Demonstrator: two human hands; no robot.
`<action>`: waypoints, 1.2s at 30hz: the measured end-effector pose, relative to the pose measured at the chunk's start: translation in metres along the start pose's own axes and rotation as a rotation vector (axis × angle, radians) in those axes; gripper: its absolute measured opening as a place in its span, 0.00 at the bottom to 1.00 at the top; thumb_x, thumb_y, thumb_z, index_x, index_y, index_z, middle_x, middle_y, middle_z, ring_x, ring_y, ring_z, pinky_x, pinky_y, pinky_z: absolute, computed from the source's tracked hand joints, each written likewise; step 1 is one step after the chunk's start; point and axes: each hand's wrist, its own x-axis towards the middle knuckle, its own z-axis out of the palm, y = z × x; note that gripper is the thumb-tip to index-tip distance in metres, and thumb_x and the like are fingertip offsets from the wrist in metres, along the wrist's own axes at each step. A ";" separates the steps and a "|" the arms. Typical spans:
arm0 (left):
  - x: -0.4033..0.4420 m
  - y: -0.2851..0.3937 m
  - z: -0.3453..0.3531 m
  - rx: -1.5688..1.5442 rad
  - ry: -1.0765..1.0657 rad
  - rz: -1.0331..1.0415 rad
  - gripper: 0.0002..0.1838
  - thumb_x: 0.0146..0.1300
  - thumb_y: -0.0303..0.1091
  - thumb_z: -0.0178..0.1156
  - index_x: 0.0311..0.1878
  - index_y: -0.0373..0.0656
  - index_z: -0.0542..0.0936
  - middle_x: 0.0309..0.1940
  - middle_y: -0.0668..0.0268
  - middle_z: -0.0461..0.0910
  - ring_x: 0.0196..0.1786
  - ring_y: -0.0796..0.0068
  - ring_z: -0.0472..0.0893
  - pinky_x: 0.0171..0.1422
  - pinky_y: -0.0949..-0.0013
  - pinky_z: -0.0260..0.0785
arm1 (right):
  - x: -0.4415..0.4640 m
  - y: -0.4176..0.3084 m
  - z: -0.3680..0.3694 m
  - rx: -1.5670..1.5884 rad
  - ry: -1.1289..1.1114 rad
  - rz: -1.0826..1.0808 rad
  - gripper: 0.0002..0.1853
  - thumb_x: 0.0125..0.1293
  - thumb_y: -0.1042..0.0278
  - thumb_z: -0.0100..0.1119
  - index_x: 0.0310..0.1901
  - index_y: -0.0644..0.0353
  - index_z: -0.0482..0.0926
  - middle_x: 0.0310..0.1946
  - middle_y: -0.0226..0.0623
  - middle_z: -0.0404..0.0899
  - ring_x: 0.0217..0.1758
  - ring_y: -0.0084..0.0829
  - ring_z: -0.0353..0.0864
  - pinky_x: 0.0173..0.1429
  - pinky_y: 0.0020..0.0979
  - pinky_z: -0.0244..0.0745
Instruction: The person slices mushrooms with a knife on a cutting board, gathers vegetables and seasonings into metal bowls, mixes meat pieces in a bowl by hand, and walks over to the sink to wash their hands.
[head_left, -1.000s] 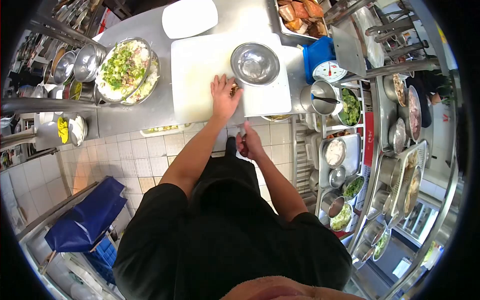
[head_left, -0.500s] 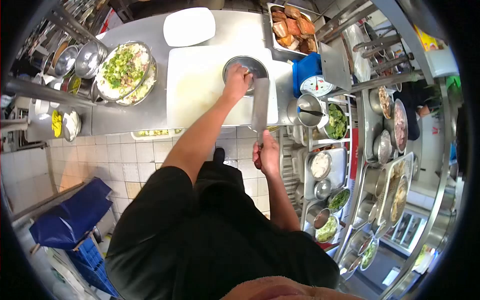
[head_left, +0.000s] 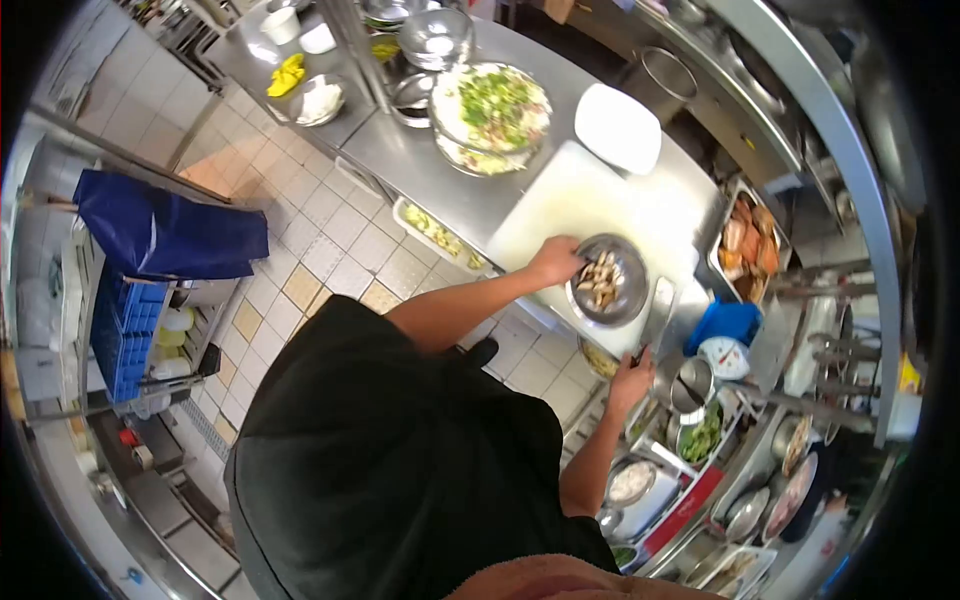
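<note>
Brown and pale sliced pieces (head_left: 600, 280) lie in a round metal bowl (head_left: 627, 300) on the white cutting board (head_left: 540, 205). My left hand (head_left: 557, 262) has its fingers closed at the bowl's left rim. In my right hand (head_left: 632, 380) is the handle of a cleaver (head_left: 659, 310), whose broad blade points away from me at the board's right edge, just right of the bowl.
A big bowl of chopped greens (head_left: 495, 110) stands beyond the board, near a white plate (head_left: 618, 128). At the right are a meat tray (head_left: 745, 245), a blue scale (head_left: 722, 330) and a metal pot (head_left: 690, 385). A person's dark sleeve shows at far right.
The view has turned, shifting the counter rightward. Sliced pieces now show in the bowl. My left hand has moved from inside the bowl to its rim; the cleaver has moved out beside it.
</note>
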 end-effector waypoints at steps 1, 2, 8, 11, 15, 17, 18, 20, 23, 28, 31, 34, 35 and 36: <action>-0.015 0.007 -0.028 -0.077 -0.067 -0.131 0.11 0.51 0.31 0.60 0.34 0.34 0.79 0.24 0.54 0.80 0.23 0.63 0.81 0.33 0.62 0.76 | 0.010 -0.005 0.004 -0.113 0.072 -0.139 0.22 0.67 0.57 0.58 0.58 0.62 0.75 0.38 0.48 0.82 0.32 0.38 0.81 0.43 0.37 0.76; -0.032 0.011 -0.058 -0.155 -0.135 -0.259 0.10 0.52 0.32 0.62 0.33 0.34 0.79 0.22 0.57 0.79 0.22 0.68 0.80 0.31 0.63 0.75 | 0.019 -0.027 0.000 0.226 -0.115 0.051 0.23 0.67 0.57 0.58 0.58 0.62 0.75 0.41 0.47 0.81 0.33 0.37 0.81 0.44 0.37 0.76; -0.096 -0.062 -0.180 -0.066 -0.131 -0.019 0.10 0.58 0.35 0.64 0.37 0.39 0.80 0.24 0.68 0.79 0.26 0.76 0.80 0.27 0.67 0.74 | -0.018 -0.240 -0.041 1.680 -0.970 0.651 0.24 0.64 0.69 0.62 0.59 0.65 0.70 0.47 0.38 0.79 0.46 0.30 0.79 0.53 0.34 0.76; -0.103 -0.066 -0.290 -0.769 -0.061 -0.453 0.20 0.63 0.44 0.64 0.51 0.40 0.74 0.41 0.63 0.79 0.36 0.68 0.83 0.37 0.64 0.79 | -0.032 -0.298 -0.011 1.654 -0.978 0.685 0.22 0.59 0.80 0.57 0.57 0.69 0.70 0.48 0.41 0.78 0.48 0.35 0.80 0.54 0.38 0.77; -0.028 -0.184 -0.439 -1.028 0.520 -0.403 0.25 0.66 0.42 0.61 0.60 0.37 0.68 0.53 0.57 0.74 0.46 0.60 0.82 0.48 0.60 0.78 | -0.043 -0.399 0.021 1.654 -1.058 0.676 0.22 0.59 0.80 0.57 0.56 0.71 0.69 0.47 0.45 0.78 0.46 0.40 0.82 0.50 0.43 0.81; 0.012 -0.223 -0.490 -1.231 0.635 -0.257 0.24 0.66 0.39 0.60 0.60 0.37 0.67 0.53 0.56 0.74 0.47 0.59 0.81 0.50 0.58 0.77 | -0.041 -0.467 0.025 1.616 -1.118 0.680 0.21 0.59 0.79 0.56 0.55 0.73 0.69 0.47 0.47 0.78 0.44 0.41 0.83 0.47 0.45 0.82; 0.026 -0.240 -0.510 -1.338 0.686 -0.198 0.23 0.66 0.37 0.59 0.60 0.36 0.67 0.52 0.56 0.75 0.48 0.58 0.81 0.51 0.56 0.77 | -0.043 -0.496 0.024 1.588 -1.143 0.694 0.20 0.60 0.79 0.56 0.54 0.74 0.69 0.46 0.48 0.78 0.43 0.42 0.83 0.46 0.47 0.83; 0.034 -0.245 -0.532 -1.405 0.736 -0.276 0.20 0.66 0.30 0.56 0.58 0.36 0.67 0.52 0.56 0.75 0.46 0.55 0.82 0.52 0.55 0.76 | -0.052 -0.533 0.068 1.547 -1.166 0.716 0.19 0.60 0.77 0.56 0.52 0.76 0.70 0.45 0.52 0.78 0.43 0.46 0.83 0.45 0.49 0.83; 0.042 -0.261 -0.570 -1.375 0.760 -0.288 0.22 0.61 0.22 0.58 0.56 0.32 0.62 0.48 0.51 0.75 0.41 0.51 0.83 0.46 0.55 0.81 | -0.047 -0.606 0.089 1.548 -1.159 0.734 0.19 0.62 0.75 0.57 0.53 0.74 0.69 0.47 0.51 0.78 0.45 0.45 0.83 0.46 0.49 0.82; 0.060 -0.277 -0.642 -1.244 0.676 -0.297 0.19 0.60 0.21 0.58 0.52 0.33 0.64 0.44 0.51 0.77 0.39 0.54 0.83 0.43 0.58 0.81 | -0.028 -0.692 0.122 1.525 -1.248 0.718 0.22 0.64 0.71 0.57 0.58 0.69 0.66 0.50 0.47 0.78 0.46 0.40 0.82 0.49 0.45 0.81; 0.076 -0.301 -0.678 -1.139 0.600 -0.295 0.16 0.61 0.22 0.58 0.50 0.34 0.66 0.42 0.52 0.78 0.37 0.56 0.84 0.41 0.61 0.81 | -0.017 -0.735 0.143 1.417 -1.311 0.657 0.23 0.66 0.66 0.59 0.58 0.68 0.66 0.48 0.45 0.78 0.46 0.39 0.82 0.49 0.44 0.82; 0.084 -0.304 -0.698 -1.117 0.528 -0.307 0.17 0.63 0.24 0.58 0.54 0.35 0.66 0.43 0.54 0.79 0.42 0.57 0.84 0.44 0.60 0.81 | -0.013 -0.768 0.165 1.441 -1.234 0.662 0.23 0.67 0.60 0.59 0.57 0.67 0.68 0.47 0.45 0.79 0.45 0.37 0.82 0.48 0.42 0.83; 0.085 -0.304 -0.703 -1.136 0.497 -0.290 0.17 0.63 0.25 0.59 0.53 0.36 0.67 0.44 0.55 0.79 0.43 0.57 0.84 0.44 0.59 0.81 | -0.011 -0.774 0.168 1.492 -1.210 0.684 0.25 0.66 0.57 0.62 0.55 0.68 0.69 0.45 0.44 0.78 0.45 0.39 0.82 0.42 0.38 0.84; 0.084 -0.304 -0.707 -1.155 0.466 -0.276 0.17 0.63 0.26 0.59 0.53 0.37 0.68 0.44 0.55 0.78 0.44 0.57 0.83 0.45 0.58 0.80 | -0.011 -0.777 0.170 1.528 -1.181 0.702 0.26 0.65 0.57 0.63 0.56 0.68 0.69 0.44 0.43 0.78 0.44 0.39 0.82 0.42 0.37 0.84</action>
